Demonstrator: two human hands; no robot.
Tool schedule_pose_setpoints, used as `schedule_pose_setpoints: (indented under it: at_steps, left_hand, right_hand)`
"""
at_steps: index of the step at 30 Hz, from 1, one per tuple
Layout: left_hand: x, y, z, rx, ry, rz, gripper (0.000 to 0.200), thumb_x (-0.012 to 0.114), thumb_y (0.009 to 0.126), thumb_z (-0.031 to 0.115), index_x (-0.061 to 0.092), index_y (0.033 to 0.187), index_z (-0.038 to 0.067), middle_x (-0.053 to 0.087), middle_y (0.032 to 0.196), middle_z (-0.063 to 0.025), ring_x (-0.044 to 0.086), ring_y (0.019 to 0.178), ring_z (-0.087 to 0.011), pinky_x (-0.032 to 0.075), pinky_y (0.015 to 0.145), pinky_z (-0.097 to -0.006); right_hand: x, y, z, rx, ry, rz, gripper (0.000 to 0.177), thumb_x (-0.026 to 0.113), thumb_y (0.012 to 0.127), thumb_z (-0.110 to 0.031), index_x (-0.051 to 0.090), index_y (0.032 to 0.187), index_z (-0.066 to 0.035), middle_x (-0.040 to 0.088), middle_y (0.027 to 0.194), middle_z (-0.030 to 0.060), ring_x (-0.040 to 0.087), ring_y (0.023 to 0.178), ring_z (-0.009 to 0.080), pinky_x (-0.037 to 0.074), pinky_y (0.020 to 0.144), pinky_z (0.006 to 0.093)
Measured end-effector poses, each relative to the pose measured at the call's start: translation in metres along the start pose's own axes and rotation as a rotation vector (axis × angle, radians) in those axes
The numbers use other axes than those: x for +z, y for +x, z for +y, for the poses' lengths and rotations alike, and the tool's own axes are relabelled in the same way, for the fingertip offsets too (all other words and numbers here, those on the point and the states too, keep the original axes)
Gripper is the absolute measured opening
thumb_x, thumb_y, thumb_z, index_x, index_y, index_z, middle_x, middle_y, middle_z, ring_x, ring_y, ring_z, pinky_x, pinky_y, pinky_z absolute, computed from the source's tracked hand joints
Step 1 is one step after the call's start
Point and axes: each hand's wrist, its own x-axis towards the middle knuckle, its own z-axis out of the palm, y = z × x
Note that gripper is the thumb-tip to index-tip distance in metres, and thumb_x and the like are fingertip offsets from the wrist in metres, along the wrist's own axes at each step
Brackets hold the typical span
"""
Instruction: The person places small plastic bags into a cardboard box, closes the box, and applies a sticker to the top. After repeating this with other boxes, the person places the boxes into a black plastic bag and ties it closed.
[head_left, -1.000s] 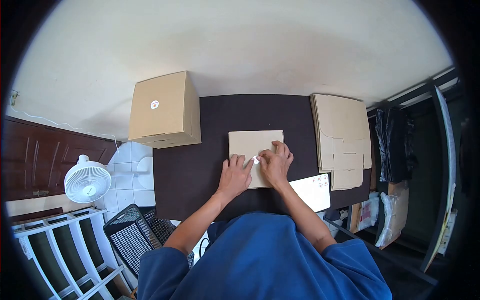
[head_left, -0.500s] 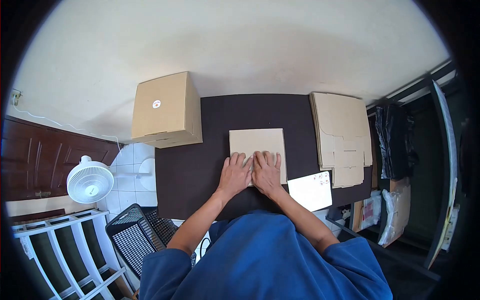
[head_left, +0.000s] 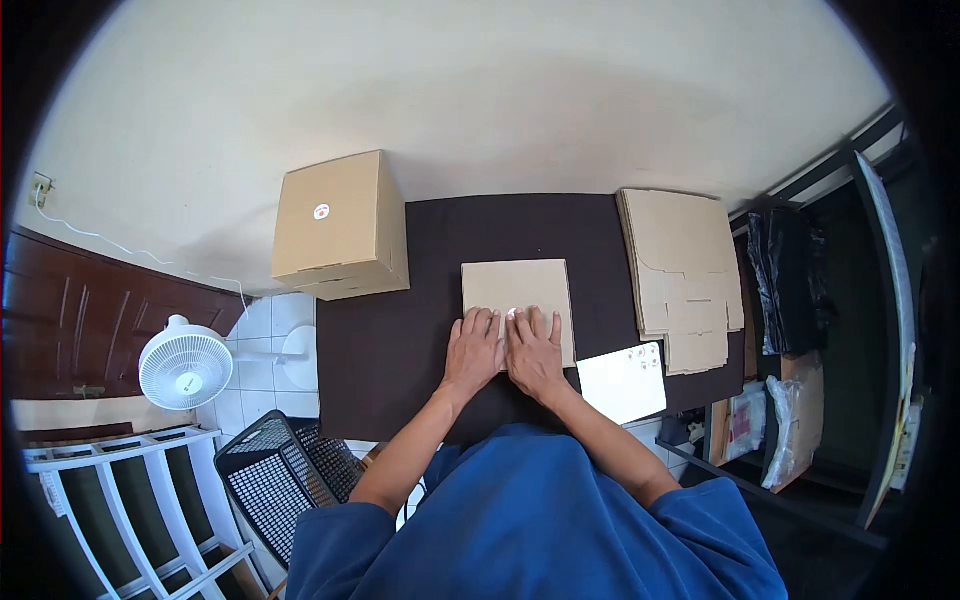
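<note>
A closed cardboard box (head_left: 515,283) lies on the dark tabletop in front of me. My left hand (head_left: 474,350) rests flat on its lid, fingers stretched away from me. Beside it, almost touching, my right hand (head_left: 535,350) presses on the same lid with its fingers straight. Between the fingertips shows a small part of a white sticker (head_left: 511,313); the rest is hidden by the hands. Close to my right forearm is a white sheet of stickers (head_left: 620,385), with several round ones left near its top right corner.
Closed cardboard boxes (head_left: 330,220) are stacked at the back left of the dark table (head_left: 390,370), a round sticker on top. Flattened cardboard boxes (head_left: 685,240) lie piled at the right. A black plastic crate (head_left: 270,470) and a white fan (head_left: 187,370) stand left of the table.
The view has shifted slightly. Both hands remain on the lid with small finger movements, and a bit of the white sticker now shows between the fingertips.
</note>
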Motion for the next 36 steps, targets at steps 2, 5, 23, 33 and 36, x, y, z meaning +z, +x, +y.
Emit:
schedule_pose_setpoints:
  at_steps: [2,5,23,33,36]
  left_hand:
    - [0.002,-0.002,0.001,-0.004,0.006,0.013,0.050,0.069,0.086,0.022,0.061,0.130,-0.001,0.056,0.127,-0.0153,0.049,0.128,-0.0317,0.042,0.103,-0.0465]
    - [-0.001,-0.003,0.004,-0.020,-0.012,0.024,0.049,0.069,0.086,0.020,0.062,0.129,-0.001,0.056,0.127,-0.0153,0.049,0.128,-0.0317,0.042,0.103,-0.0456]
    - [0.003,-0.009,0.000,-0.056,-0.081,0.045,0.049,0.065,0.089,0.018,0.059,0.133,-0.002,0.054,0.133,-0.0167,0.047,0.133,-0.0326,0.040,0.108,-0.0457]
    - [-0.009,-0.028,-0.029,-0.082,-0.518,0.169,0.032,0.065,0.086,0.007,0.068,0.117,0.000,0.062,0.121,-0.0161,0.054,0.129,-0.0358,0.043,0.109,-0.0489]
    - [-0.111,-0.010,-0.080,-0.149,-0.273,0.561,0.024,0.067,0.084,0.007,0.071,0.107,0.003,0.064,0.112,-0.0156,0.059,0.112,-0.0359,0.046,0.099,-0.0490]
  right_hand:
    - [0.000,-0.010,0.006,-0.021,-0.034,-0.008,0.055,0.052,0.093,-0.026,0.055,0.141,0.000,0.053,0.144,0.0137,0.039,0.141,0.0361,0.020,0.117,0.0638]
    - [0.001,-0.018,0.009,-0.016,0.006,0.005,0.055,0.052,0.093,-0.027,0.054,0.141,0.001,0.052,0.144,0.0135,0.038,0.142,0.0366,0.020,0.117,0.0637]
    - [-0.004,0.014,-0.016,0.188,0.098,-0.064,0.061,0.060,0.088,-0.028,0.051,0.142,0.000,0.047,0.147,0.0113,0.036,0.139,0.0374,0.021,0.116,0.0643]
    - [-0.008,-0.012,-0.003,0.187,0.124,0.088,0.042,0.061,0.092,-0.024,0.062,0.129,-0.003,0.051,0.144,0.0156,0.037,0.142,0.0390,0.020,0.116,0.0634]
    - [-0.013,0.033,-0.018,0.214,0.338,0.278,0.027,0.064,0.088,-0.014,0.066,0.113,-0.003,0.056,0.132,0.0208,0.046,0.134,0.0384,0.028,0.113,0.0561]
